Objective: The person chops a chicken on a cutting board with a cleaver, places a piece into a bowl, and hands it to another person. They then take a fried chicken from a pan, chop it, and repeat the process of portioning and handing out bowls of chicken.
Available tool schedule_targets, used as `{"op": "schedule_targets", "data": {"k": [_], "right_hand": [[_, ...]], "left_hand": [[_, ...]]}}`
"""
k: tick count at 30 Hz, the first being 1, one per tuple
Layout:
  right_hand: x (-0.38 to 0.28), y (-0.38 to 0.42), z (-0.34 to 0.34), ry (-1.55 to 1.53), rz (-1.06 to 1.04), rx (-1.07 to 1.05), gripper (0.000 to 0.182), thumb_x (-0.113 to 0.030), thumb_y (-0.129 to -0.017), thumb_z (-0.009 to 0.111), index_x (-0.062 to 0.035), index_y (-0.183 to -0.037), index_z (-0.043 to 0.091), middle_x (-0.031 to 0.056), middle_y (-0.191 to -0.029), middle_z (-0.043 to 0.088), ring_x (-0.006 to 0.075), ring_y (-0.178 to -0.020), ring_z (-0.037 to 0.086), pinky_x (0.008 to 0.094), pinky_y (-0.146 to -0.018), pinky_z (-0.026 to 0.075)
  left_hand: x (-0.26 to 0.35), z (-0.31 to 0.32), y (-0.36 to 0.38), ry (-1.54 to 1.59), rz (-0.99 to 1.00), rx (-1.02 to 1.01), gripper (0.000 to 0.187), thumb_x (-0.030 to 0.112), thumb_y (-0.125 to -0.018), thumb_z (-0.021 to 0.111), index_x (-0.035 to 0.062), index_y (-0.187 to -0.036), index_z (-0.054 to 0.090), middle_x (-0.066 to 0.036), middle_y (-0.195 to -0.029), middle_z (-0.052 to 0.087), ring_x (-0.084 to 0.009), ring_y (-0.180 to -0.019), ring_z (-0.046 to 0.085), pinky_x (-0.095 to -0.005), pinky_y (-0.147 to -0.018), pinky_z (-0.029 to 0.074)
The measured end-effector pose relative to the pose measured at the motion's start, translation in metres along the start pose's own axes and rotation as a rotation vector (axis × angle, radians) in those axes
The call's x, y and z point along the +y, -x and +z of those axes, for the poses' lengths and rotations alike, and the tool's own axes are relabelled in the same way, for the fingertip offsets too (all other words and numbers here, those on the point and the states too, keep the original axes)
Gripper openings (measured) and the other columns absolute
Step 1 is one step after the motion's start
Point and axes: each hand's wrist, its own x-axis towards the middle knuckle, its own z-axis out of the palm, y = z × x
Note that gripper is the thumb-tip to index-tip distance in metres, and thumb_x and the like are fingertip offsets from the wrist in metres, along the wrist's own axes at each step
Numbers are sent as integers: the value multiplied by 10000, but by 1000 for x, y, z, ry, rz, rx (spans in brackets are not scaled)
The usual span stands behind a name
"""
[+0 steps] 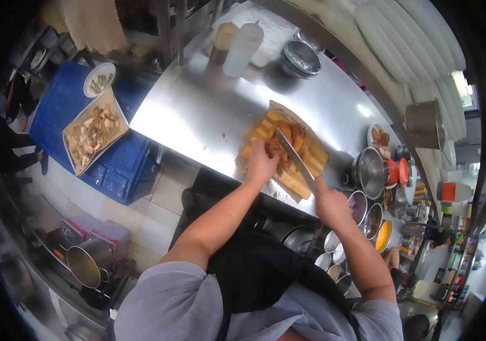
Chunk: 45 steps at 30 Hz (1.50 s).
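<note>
A wooden cutting board (315, 153) lies on the steel counter, striped in lighter and darker wood. Browned roast meat (297, 134), which looks like chicken, rests on it. My left hand (264, 161) is closed on the near left side of the meat, with its fingertips partly hidden. My right hand (329, 200) grips the handle of a large knife (296, 156) at the board's right edge. The blade slants up and left across the meat, its tip near the middle of the piece. Small crumbs lie on and around the board.
Two squeeze bottles (244, 50) and stacked metal bowls (301, 58) stand at the counter's far side. Metal bowls (371, 173) and several food containers line the right. On a blue bin (55, 108) at left sit a tray of meat pieces (92, 136) and a white plate (99, 79).
</note>
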Motion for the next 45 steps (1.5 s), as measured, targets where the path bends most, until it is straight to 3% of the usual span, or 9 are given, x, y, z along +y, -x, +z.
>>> {"op": "schedule_targets", "data": {"k": [6,21,29,33,35,36,37,39,45], "right_hand": [[-15,-43,24,70,-7,41,237,-48,-881,486,-33,-1107,415,263,-772,678,457,-735,676,574,-665,512],[2,-6,63,99,72,14,284,-51,-872,509,-57,-1145,429,226,-838,688,426,-765,690,532,-665,540],[57,101,39,117,279,-173,293,-111,-917,516,-90,-1204,466,239,-795,695,434,-750,692,557,-673,530],[71,125,76,-397,365,157,280,-95,-933,559,-40,-1191,462,293,-788,658,484,-752,645,576,-680,478],[71,123,106,-830,398,220,282,-74,-954,537,-46,-1223,459,187,-697,625,355,-576,613,462,-561,480],[60,116,94,-1271,566,74,285,-58,-981,504,-68,-1262,456,49,-662,514,166,-512,488,316,-476,417],[60,114,105,-1302,567,82,285,-58,-981,504,-68,-1262,456,49,-662,514,166,-512,488,316,-476,417],[61,103,129,-1684,542,70,331,-41,-998,481,-97,-1321,441,-14,-697,454,70,-542,414,244,-449,363],[68,91,153,-1890,494,36,446,-4,-992,476,-78,-1424,391,-5,-736,475,78,-558,418,247,-447,381]], "left_hand": [[5,-2,1,0,20,-24,360,99,-803,749,-1,-1105,581,-194,-1067,576,-358,-978,585,-415,-870,481],[-9,0,5,30,28,-14,360,76,-746,785,9,-994,534,-144,-936,549,-290,-809,601,-395,-747,506],[-8,-17,13,-228,201,-183,410,168,-748,824,2,-996,544,-150,-966,572,-295,-854,605,-394,-765,504],[7,-48,-19,-451,400,-257,505,223,-802,798,-9,-1180,555,-180,-1111,604,-308,-994,610,-400,-871,510],[8,-50,-48,-395,317,-323,551,237,-829,779,-10,-1253,529,-181,-1157,603,-302,-1023,614,-392,-889,509],[11,-47,-62,-328,208,-363,597,250,-855,760,-10,-1327,502,-181,-1202,603,-295,-1052,617,-385,-907,508],[17,-43,-73,-351,223,-378,597,250,-855,760,-10,-1327,502,-181,-1202,603,-295,-1052,617,-385,-907,508],[28,-32,-96,-214,-151,-501,683,310,-897,723,3,-1432,429,-172,-1273,593,-277,-1081,617,-379,-910,506],[54,14,-129,-585,-194,-685,802,535,-931,619,-6,-1475,387,-212,-1363,571,-326,-1183,597,-399,-962,503]]}}
